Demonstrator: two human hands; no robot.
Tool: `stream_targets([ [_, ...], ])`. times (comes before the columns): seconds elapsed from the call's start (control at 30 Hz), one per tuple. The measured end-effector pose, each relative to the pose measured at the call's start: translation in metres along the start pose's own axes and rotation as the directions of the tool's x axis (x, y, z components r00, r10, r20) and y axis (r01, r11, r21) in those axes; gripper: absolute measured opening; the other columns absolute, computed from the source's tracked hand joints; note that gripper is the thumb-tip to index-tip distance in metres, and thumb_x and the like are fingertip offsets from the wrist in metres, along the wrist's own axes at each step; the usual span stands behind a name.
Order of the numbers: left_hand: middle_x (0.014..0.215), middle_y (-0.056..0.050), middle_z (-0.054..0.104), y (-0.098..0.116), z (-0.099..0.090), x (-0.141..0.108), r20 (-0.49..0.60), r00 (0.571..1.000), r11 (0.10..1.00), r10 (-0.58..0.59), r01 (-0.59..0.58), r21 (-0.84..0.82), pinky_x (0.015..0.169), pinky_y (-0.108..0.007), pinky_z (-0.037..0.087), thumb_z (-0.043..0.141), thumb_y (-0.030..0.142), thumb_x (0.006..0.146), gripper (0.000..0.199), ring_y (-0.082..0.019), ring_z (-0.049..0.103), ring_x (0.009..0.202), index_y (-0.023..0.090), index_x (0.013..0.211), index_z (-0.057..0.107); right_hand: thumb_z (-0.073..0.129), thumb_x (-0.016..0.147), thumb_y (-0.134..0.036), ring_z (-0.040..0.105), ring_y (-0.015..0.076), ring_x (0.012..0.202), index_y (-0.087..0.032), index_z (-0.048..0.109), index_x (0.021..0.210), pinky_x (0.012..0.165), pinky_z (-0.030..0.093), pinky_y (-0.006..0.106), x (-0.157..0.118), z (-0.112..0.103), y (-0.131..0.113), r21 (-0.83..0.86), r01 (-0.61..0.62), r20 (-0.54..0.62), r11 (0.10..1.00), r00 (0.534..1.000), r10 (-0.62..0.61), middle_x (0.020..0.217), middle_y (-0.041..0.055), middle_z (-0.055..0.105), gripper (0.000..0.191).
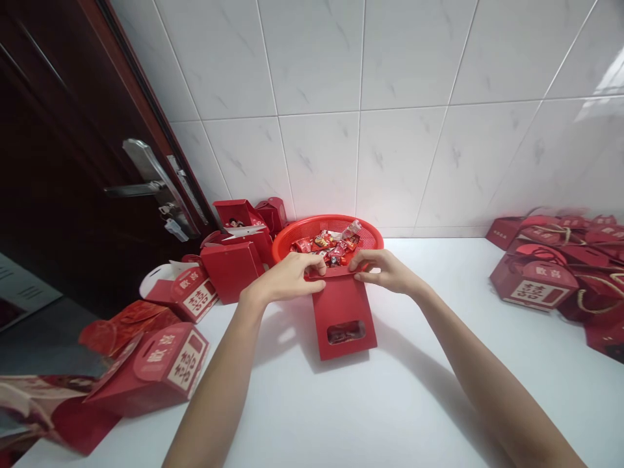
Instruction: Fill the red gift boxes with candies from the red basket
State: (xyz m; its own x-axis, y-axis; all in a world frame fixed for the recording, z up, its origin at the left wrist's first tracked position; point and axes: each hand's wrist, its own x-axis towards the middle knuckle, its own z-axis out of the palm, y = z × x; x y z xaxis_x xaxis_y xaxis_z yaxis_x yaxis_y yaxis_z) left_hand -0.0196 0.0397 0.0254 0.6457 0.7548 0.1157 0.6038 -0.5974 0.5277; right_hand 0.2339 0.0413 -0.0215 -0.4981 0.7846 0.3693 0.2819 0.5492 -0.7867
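A tall red gift box with a small clear window near its bottom is in the middle of the white table. Its top edge is pinched between the fingers and thumb of my left hand. At the other top corner, my right hand grips the same edge. Something wrapped shows dimly through the window. Just behind the box, partly hidden by it and my hands, a red plastic basket holds several wrapped candies.
Red boxes and patterned candy boxes line the left side, near a dark door with a metal handle. More red boxes, some with rope handles, are grouped at the right. A tiled wall rises behind the table.
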Motion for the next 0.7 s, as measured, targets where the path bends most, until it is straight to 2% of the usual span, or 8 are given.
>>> stream_targets([
  [0.13,0.077,0.000,0.070,-0.001,-0.001,0.000,0.044,0.999,1.000,-0.030,0.031,-0.004,0.068,-0.028,0.045,0.058,0.030,0.081,0.013,-0.017,0.062,0.072,0.020,0.076,0.066,0.070,0.083,-0.037,0.066,0.0188,0.082,-0.018,0.070,0.087,0.077,0.053,0.034,-0.001,0.002,-0.002,0.044,-0.028,0.033,0.999,0.999,0.027,0.088,0.0052,0.072,0.019],
  [0.23,0.081,-0.001,0.072,0.000,0.000,0.001,0.065,0.998,1.000,-0.003,0.004,-0.026,0.071,-0.029,0.047,0.060,0.028,0.080,0.010,-0.018,0.064,0.077,0.020,0.077,0.066,0.070,0.082,-0.036,0.064,0.0171,0.077,-0.018,0.067,0.084,0.074,0.052,0.033,-0.001,0.005,-0.002,0.051,-0.026,-0.008,0.998,1.000,0.027,0.084,0.0040,0.069,0.018],
  [0.3,0.083,-0.001,0.071,0.003,0.000,0.000,0.068,0.998,0.998,-0.002,0.007,-0.064,0.073,-0.030,0.049,0.062,0.029,0.079,0.009,-0.019,0.065,0.079,0.020,0.078,0.064,0.073,0.080,-0.035,0.064,0.0173,0.080,-0.018,0.065,0.088,0.074,0.051,0.032,0.000,0.006,-0.003,0.060,-0.027,-0.022,0.998,0.999,0.028,0.087,0.0040,0.069,0.020],
  [0.4,0.085,-0.001,0.068,0.008,-0.002,-0.002,0.063,0.998,0.992,0.002,0.006,-0.126,0.075,-0.031,0.051,0.066,0.031,0.077,0.013,-0.020,0.065,0.081,0.021,0.083,0.061,0.070,0.084,-0.040,0.064,0.0177,0.084,-0.017,0.066,0.095,0.074,0.050,0.030,-0.001,0.006,-0.004,0.129,-0.068,0.069,0.989,0.996,0.059,0.090,0.0046,0.069,0.025],
  [0.5,0.086,0.000,0.067,0.012,-0.004,-0.004,0.063,0.997,0.987,0.036,-0.026,-0.156,0.078,-0.032,0.053,0.068,0.032,0.077,0.015,-0.019,0.064,0.083,0.021,0.084,0.061,0.063,0.089,-0.044,0.060,0.0156,0.075,-0.016,0.066,0.089,0.065,0.047,0.027,-0.006,0.007,-0.007,0.157,-0.092,0.135,0.983,0.988,0.071,0.082,0.0030,0.066,0.029],
  [0.7,0.088,0.000,0.069,0.019,0.001,-0.002,0.102,0.989,0.982,0.111,-0.094,-0.165,0.080,-0.032,0.056,0.068,0.035,0.080,0.015,-0.019,0.065,0.086,0.022,0.086,0.064,0.055,0.096,-0.036,0.055,0.0140,0.071,-0.018,0.063,0.085,0.068,0.046,0.027,-0.040,0.018,-0.028,-0.097,0.033,-0.044,0.995,0.998,-0.038,0.079,0.0017,0.065,0.022],
])
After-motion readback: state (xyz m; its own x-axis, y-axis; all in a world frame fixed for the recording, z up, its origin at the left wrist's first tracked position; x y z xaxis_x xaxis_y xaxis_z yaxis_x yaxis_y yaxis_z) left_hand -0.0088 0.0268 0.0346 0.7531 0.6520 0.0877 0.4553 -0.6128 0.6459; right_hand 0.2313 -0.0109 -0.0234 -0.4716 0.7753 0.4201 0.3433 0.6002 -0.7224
